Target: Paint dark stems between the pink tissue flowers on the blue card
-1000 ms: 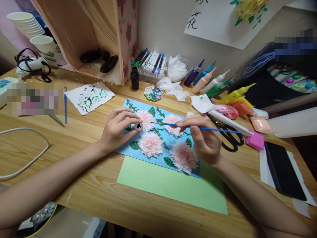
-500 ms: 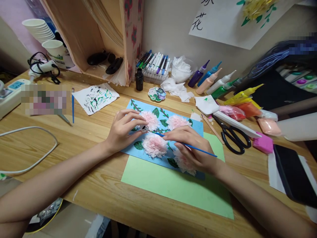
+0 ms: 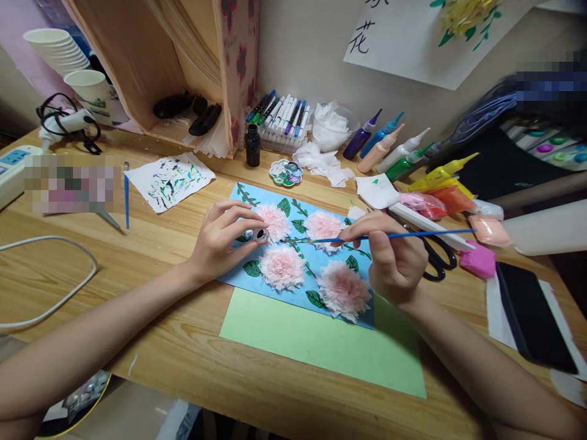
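My left hand (image 3: pixel 224 241) pinches a small whitish cap (image 3: pixel 261 234) with black paint inside, over the left part of a blue sheet (image 3: pixel 316 302). Between the fingers of my right hand (image 3: pixel 389 253) is a thin blue paintbrush (image 3: pixel 422 233), nearly level, its tip pointing left and a short way from the cap. On the blue sheet are several pale pink tissue-paper flowers (image 3: pixel 282 267) with painted green leaves (image 3: pixel 252 268) and dark stems. Beneath the blue sheet lies a light green sheet (image 3: pixel 321 351).
Behind the sheets stand a black bottle (image 3: pixel 252 145), a paint palette (image 3: pixel 286 173), markers (image 3: pixel 284 116) and paint bottles (image 3: pixel 360 137). To the right are black scissors (image 3: pixel 438 260) and a phone (image 3: pixel 534 318). A paint-smeared tissue (image 3: pixel 169 181) and another brush (image 3: pixel 127 198) lie at left.
My right hand has moved right and up, drawing the brush tip away from the cap; the brush now lies flatter. The lower right flower is uncovered. My left hand keeps the cap in place.
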`<control>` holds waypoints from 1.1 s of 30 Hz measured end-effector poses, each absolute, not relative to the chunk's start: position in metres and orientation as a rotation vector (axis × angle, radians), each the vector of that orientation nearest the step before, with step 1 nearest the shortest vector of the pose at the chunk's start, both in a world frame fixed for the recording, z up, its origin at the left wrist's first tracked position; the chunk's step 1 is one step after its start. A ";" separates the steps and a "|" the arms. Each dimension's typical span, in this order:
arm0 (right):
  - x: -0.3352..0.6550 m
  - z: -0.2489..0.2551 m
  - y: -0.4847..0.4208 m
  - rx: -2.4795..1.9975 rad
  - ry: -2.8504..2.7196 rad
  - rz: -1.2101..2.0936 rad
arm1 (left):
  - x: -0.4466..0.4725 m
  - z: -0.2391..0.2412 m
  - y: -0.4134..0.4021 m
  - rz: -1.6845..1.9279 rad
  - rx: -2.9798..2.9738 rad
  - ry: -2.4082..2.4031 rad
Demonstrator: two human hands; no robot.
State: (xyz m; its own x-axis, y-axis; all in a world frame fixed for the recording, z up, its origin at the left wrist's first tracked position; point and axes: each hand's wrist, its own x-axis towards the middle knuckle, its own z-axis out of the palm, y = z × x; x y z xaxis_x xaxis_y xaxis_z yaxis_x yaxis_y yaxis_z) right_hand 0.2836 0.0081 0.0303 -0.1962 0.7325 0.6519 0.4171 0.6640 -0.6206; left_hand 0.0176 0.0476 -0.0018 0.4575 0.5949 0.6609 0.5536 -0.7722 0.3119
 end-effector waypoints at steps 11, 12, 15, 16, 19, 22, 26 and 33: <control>0.286 0.021 0.020 -0.946 -1.985 0.232 | 0.016 -0.002 0.049 1.219 2.676 1.058; 0.286 0.021 0.020 -0.960 -1.986 0.236 | 0.017 -0.002 0.049 1.218 2.674 1.063; 0.286 0.020 0.020 -0.998 -1.985 0.251 | 0.017 -0.002 0.049 1.227 2.670 1.053; 0.286 0.019 0.020 -1.005 -1.987 0.255 | 0.017 -0.002 0.049 1.236 2.673 1.042; 0.286 0.018 0.021 -1.013 -1.999 0.242 | 0.017 -0.002 0.049 1.255 2.684 1.017; 0.286 0.018 0.022 -1.006 -2.013 0.201 | 0.017 -0.002 0.049 1.251 2.686 1.019; 0.287 0.018 0.022 -0.980 -2.037 0.163 | 0.017 -0.001 0.049 1.249 2.673 1.026; 0.288 0.020 0.022 -0.911 -2.087 0.120 | 0.017 -0.001 0.049 1.243 2.685 1.030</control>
State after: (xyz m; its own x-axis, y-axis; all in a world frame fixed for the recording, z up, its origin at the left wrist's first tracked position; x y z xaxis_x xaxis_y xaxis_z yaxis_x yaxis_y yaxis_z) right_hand 0.2882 0.0225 0.0196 -0.3877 0.6438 0.6598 0.5636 0.7319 -0.3830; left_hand 0.0169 0.0492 -0.0013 0.4688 0.5670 0.6773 0.5601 -0.7837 0.2684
